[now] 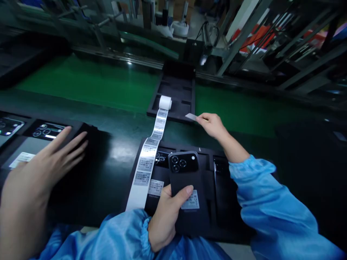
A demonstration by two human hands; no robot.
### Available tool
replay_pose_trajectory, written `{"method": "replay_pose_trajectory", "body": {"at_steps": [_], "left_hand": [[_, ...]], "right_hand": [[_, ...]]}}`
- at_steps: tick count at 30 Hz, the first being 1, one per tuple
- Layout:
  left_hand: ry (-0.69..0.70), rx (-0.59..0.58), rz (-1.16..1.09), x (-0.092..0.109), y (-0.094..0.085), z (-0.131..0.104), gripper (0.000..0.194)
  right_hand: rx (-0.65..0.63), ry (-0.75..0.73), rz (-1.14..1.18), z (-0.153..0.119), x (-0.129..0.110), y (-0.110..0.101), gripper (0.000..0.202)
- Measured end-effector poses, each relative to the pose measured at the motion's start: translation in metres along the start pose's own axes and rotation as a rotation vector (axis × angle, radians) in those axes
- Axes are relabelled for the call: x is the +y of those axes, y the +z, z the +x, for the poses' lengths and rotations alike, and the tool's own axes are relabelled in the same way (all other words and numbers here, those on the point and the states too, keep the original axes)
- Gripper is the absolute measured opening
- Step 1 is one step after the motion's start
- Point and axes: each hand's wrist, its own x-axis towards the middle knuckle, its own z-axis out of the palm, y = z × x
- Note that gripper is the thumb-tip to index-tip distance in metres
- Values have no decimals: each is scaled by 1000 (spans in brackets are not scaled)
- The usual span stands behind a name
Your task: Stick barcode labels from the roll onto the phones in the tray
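My left hand (169, 216) is closed round a dark phone (185, 180), back side up, its thumb beside a label on the lower back. Out to the right, my right hand (213, 124) pinches a small pale blade-like piece (191, 116) near the front edge of a black tray (177, 90). A strip of printed labels (146, 159) runs from a white roll (165, 102) in that tray down over a nearer black tray (208, 216). In the nearer tray, another phone (161, 159) with a label lies left of the held one, and a dark phone (221, 169) sits in a right slot.
At the left, another person's hand (48, 166) rests over a tray with phones (12, 126). A green conveyor belt (94, 83) crosses behind the dark worktop (121, 126). Metal frames (241, 39) stand beyond it. Dark stacked trays (309, 151) are at the right.
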Motion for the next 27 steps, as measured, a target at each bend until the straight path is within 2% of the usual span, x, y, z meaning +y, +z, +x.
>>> {"method": "replay_pose_trajectory", "body": {"at_steps": [3, 5, 7, 10, 12, 15, 22, 25, 27], "left_hand": [[-6, 4, -49, 1, 0, 1, 37], [-18, 11, -69, 2, 0, 1, 37], [-30, 26, -70, 2, 0, 2, 40], [-36, 53, -52, 1, 2, 1, 43], [-36, 72, -42, 0, 2, 1, 44], [-21, 93, -26, -2, 3, 0, 44], [7, 63, 27, -1, 4, 2, 35], [8, 66, 33, 0, 3, 2, 33], [8, 69, 38, 0, 2, 1, 33]], "right_hand": [[-27, -31, 118, -54, -13, -21, 25], [-71, -121, 252, -101, -24, -35, 18], [-115, -231, 253, -144, -33, -44, 5], [-93, -293, 166, -186, -38, -44, 12], [-56, -288, 110, -198, -38, -40, 10], [-23, -277, 70, -202, -38, -35, 6], [-45, -285, 56, -206, -46, -32, 8], [-22, -338, -20, -209, -49, -32, 8], [28, -444, -149, -212, -52, -35, 6]]}}
